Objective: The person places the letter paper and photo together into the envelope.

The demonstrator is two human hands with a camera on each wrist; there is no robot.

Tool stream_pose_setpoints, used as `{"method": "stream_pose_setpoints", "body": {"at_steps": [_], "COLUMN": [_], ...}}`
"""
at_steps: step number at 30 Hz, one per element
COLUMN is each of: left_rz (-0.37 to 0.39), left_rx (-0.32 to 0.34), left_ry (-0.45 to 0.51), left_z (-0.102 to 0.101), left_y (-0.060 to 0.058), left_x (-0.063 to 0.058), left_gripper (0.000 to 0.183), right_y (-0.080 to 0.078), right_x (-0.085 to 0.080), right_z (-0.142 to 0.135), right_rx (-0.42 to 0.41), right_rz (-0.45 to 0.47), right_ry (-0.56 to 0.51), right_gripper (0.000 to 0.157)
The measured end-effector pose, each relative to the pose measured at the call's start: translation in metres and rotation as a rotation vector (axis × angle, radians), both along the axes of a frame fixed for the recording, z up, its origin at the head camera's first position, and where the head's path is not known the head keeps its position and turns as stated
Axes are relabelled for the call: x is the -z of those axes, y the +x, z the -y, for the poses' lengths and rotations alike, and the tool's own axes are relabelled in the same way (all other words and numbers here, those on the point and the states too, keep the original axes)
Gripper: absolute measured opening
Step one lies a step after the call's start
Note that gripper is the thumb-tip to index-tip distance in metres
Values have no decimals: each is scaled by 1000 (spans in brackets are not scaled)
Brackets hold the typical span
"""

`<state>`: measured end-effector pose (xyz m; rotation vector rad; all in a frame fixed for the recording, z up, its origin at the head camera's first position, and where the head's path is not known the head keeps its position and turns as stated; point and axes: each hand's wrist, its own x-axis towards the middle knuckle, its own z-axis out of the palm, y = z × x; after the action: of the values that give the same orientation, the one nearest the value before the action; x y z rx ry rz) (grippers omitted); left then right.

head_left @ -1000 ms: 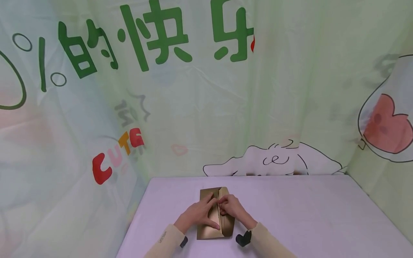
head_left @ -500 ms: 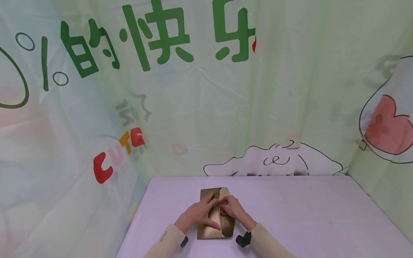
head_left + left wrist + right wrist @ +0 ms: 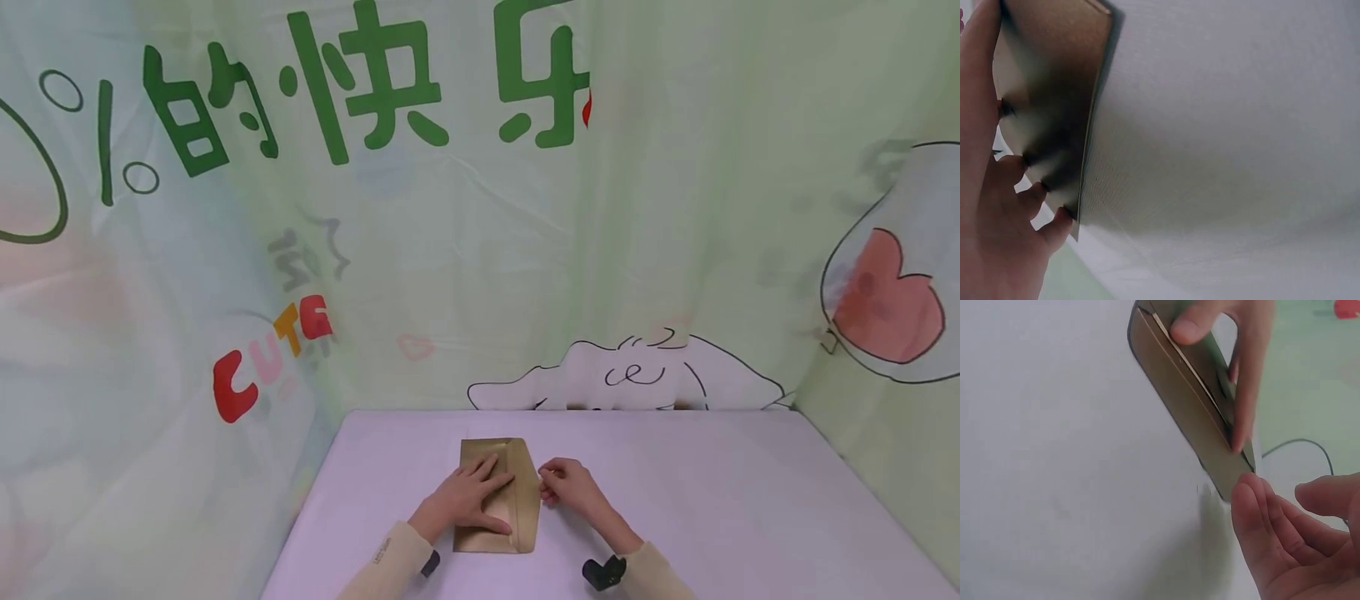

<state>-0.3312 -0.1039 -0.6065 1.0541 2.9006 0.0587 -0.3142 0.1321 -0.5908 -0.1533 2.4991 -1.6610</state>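
A gold-brown paper envelope (image 3: 477,542) lies on the table in the head view, its flap (image 3: 528,508) folded out to the right. Spread over the body of the envelope, my left hand (image 3: 472,495) presses it down with straight fingers. My right hand (image 3: 572,485) is just beside the flap's right edge, fingers loosely bent. In the right wrist view, the right fingertips (image 3: 1246,487) are at the flap's corner while the thumb stands apart; whether they touch it I cannot tell. Several left fingertips (image 3: 1057,228) rest on the envelope in the left wrist view.
The table (image 3: 675,500) has a pale lilac cover. Printed curtains (image 3: 480,250) hang behind it and along both sides. A black device (image 3: 604,573) sits at the right wrist, and another (image 3: 431,564) at the left.
My right hand has moved right, off the envelope's fold line to beyond the flap. The flap now lies flatter and more fully in sight. The left hand stays on the envelope.
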Motion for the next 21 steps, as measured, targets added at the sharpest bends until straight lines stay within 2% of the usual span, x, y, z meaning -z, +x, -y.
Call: {"method": "stream_pose_setpoints", "body": {"at_steps": [7,14,18,21], "left_rz": [-5,-21,-43,-67], "left_rx": [-9,3,13,-15], "left_ry": [-27,-9,38,111], "left_z": [3,3,6,14], "left_y": [-2,-5,-6,-8], "left_x": [0,1,1,-2], "left_gripper": [102,103,94,86], "right_y": [1,4,6,9], "right_x": [-2,-5,-8,-13], "right_z": [-24,-47,-60,-73], "right_rx": [109,179,186,183], "right_rz": [18,27,12,-52], "right_ry": [36,10,15,99], "right_gripper": [24,26,28,31]}}
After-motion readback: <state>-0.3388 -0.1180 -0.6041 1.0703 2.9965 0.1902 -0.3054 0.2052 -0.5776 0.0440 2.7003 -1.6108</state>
